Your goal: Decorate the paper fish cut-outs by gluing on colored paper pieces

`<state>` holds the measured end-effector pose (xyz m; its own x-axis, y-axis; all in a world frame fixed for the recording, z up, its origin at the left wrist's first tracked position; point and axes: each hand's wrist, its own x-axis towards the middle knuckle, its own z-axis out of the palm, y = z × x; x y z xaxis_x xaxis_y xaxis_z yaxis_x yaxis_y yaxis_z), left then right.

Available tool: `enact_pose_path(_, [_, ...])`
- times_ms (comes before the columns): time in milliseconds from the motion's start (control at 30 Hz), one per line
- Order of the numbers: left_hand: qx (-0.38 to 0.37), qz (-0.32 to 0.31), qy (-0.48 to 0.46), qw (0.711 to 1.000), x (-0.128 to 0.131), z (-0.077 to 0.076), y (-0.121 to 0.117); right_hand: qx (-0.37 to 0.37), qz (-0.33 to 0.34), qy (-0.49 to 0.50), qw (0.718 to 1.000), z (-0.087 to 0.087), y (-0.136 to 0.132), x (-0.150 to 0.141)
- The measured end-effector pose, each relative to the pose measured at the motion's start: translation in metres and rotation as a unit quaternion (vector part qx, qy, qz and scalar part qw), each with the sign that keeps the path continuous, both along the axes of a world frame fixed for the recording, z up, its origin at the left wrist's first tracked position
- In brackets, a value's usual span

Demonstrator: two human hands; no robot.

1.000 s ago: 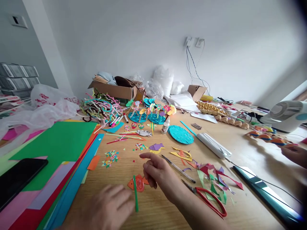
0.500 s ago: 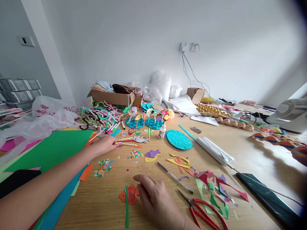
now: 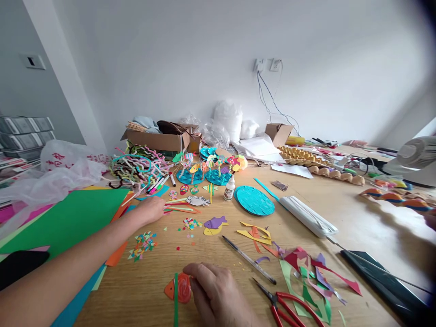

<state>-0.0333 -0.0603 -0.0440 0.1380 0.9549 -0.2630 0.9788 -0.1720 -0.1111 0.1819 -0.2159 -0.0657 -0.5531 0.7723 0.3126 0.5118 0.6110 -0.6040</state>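
Orange paper fish [image 3: 184,289] is lying by the right hand [image 3: 217,289], lower centre; left hand [image 3: 153,210] is resting at paper strips [image 3: 183,209], centre-left, both grips unclear.

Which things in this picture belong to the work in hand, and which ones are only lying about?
Likely in use:
orange paper fish, by the right hand
green strip across it
paper strips, at the left hand

Apparently just lying about:
fan
long cardboard box
printed plastic bag

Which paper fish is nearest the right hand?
The orange fish with the green strip across it, at the right hand; the purple fish and yellow fish lie farther away.
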Motion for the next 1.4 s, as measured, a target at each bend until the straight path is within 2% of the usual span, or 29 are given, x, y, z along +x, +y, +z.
enact_pose_path(300, [0.010, 0.005, -0.007, 1.000, -0.009, 0.000, 0.007, -0.015, -0.004, -0.007, 1.000, -0.001, -0.003, 0.000])
enact_pose_path(533, [0.030, 0.017, -0.040, 0.999, -0.036, 0.023, 0.013, -0.019, 0.000, -0.023, 1.000, -0.001, -0.001, 0.000])
enact_pose_path(700, [0.010, 0.064, -0.077, 0.995, -0.049, 0.035, 0.008, -0.025, -0.018, -0.046, 0.998, 0.001, 0.000, -0.001])
enact_pose_path(867, [0.084, 0.115, -0.092, 0.986, -0.057, 0.043, 0.009, -0.023, -0.030, -0.044, 0.998, -0.001, 0.000, -0.001])
enact_pose_path(967, [0.108, 0.120, -0.149, 0.976, -0.057, 0.052, 0.004, -0.022, -0.044, -0.033, 0.998, -0.003, 0.000, 0.000])
enact_pose_path(1033, [0.099, 0.091, -0.218, 0.967, -0.050, 0.056, -0.008, -0.022, -0.065, -0.006, 0.998, -0.005, 0.002, 0.000])
enact_pose_path(1167, [0.048, 0.011, -0.372, 0.927, -0.017, 0.050, -0.055, -0.063, -0.110, 0.101, 0.987, -0.005, 0.009, -0.003])
enact_pose_path(1233, [-0.014, -0.008, -0.544, 0.839, 0.005, 0.042, -0.083, -0.116, -0.131, 0.175, 0.969, -0.002, 0.013, -0.005])
enact_pose_path(1300, [-0.042, -0.007, -0.605, 0.795, 0.025, 0.037, -0.107, -0.190, -0.131, 0.255, 0.939, 0.003, 0.016, -0.005])
enact_pose_path(1400, [-0.061, -0.018, -0.625, 0.778, 0.048, 0.034, -0.131, -0.283, -0.098, 0.348, 0.888, 0.017, 0.015, -0.006])
